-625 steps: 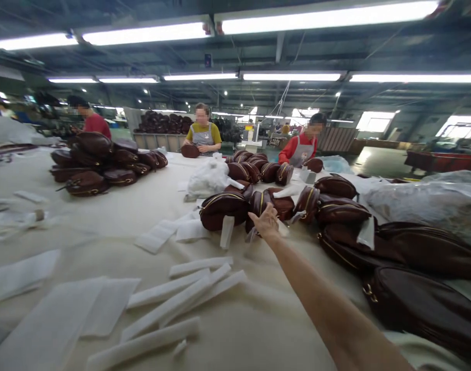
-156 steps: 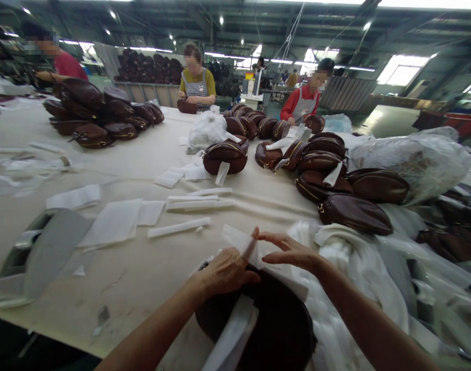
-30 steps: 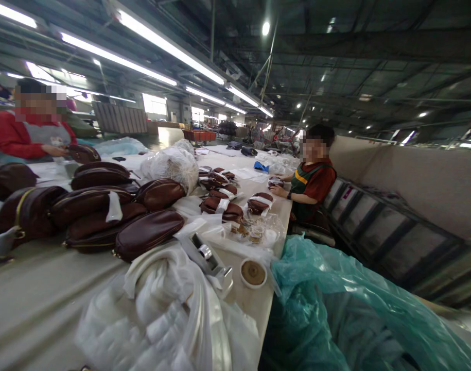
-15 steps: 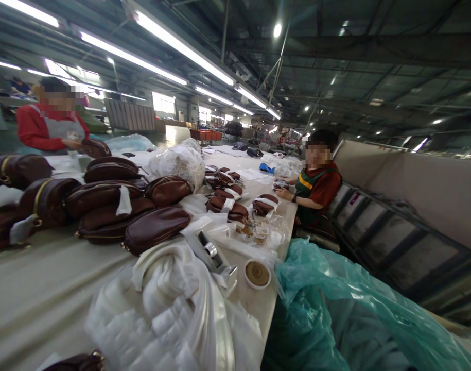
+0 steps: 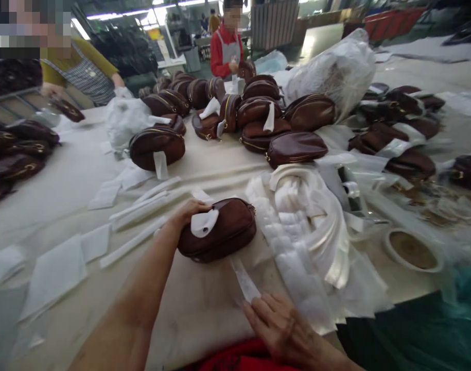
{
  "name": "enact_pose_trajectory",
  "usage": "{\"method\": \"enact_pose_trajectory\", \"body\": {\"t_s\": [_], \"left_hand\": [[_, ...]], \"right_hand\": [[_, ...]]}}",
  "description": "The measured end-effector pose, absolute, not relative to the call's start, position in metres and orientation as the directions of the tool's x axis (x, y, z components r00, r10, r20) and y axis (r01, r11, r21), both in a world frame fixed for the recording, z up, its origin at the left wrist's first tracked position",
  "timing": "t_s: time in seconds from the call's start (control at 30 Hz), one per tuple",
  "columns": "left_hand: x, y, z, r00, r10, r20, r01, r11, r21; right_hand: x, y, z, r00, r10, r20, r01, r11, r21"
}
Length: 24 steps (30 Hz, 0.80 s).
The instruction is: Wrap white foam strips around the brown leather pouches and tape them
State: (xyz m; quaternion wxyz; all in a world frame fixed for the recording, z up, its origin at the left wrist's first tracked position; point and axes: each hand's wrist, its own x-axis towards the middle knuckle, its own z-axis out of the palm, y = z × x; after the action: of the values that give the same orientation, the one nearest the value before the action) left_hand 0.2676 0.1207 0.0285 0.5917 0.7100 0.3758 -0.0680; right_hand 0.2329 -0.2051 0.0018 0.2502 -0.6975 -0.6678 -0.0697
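Observation:
A dark brown leather bag (image 5: pixel 231 232) lies on the table (image 5: pixel 204 304) in front of me, with a white tab (image 5: pixel 204 222) with a dark hole on its upper side. My left hand (image 5: pixel 191 212) grips the bag's far left edge, its fingers partly hidden behind the bag. Below and to the right, my right hand (image 5: pixel 276 319) pinches the near end of a translucent white strip (image 5: pixel 245 281). The strip's other end reaches the bag's lower edge; whether it is attached there I cannot tell.
Stacked foam sheets and strips (image 5: pixel 304 232) lie to the right, beside a tape dispenser (image 5: pixel 351 190) and a round dish (image 5: pixel 413 250). More brown bags (image 5: pixel 297 147) fill the far side. Cut white sheets (image 5: pixel 57 268) lie left. Two co-workers (image 5: pixel 225 54) stand across the table.
The view has swung left and down. Both my hands are now in sight, with the brown bag and the white strip; neither hand showed before.

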Motion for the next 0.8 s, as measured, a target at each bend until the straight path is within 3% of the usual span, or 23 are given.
{"method": "enact_pose_trajectory", "body": {"t_s": [0.27, 0.33, 0.43, 0.6, 0.7, 0.8], "left_hand": [[0.276, 0.122, 0.014, 0.702, 0.430, -0.568, 0.639, -0.027, 0.769], [0.275, 0.122, 0.013, 0.708, 0.428, -0.561, 0.628, -0.018, 0.778], [0.273, 0.124, 0.009, 0.718, 0.432, -0.547, 0.602, 0.009, 0.798], [0.269, 0.127, 0.003, 0.747, 0.418, -0.516, 0.531, 0.091, 0.843], [0.258, 0.127, 0.010, 0.784, 0.403, -0.472, 0.459, 0.134, 0.878], [0.242, 0.128, 0.022, 0.825, 0.402, -0.396, 0.363, 0.160, 0.918]], "right_hand": [[0.232, -0.201, 0.024, -0.114, 0.858, 0.501, 0.953, 0.237, -0.189], [0.234, -0.200, 0.028, -0.047, 0.876, 0.479, 0.943, 0.197, -0.268], [0.237, -0.204, 0.030, 0.146, 0.923, 0.356, 0.865, 0.056, -0.499], [0.244, -0.218, 0.027, 0.286, 0.956, 0.057, 0.568, -0.121, -0.814], [0.254, -0.219, 0.021, 0.419, 0.907, -0.036, 0.434, -0.234, -0.870], [0.263, -0.212, 0.009, 0.581, 0.811, 0.068, 0.419, -0.227, -0.879]]}}
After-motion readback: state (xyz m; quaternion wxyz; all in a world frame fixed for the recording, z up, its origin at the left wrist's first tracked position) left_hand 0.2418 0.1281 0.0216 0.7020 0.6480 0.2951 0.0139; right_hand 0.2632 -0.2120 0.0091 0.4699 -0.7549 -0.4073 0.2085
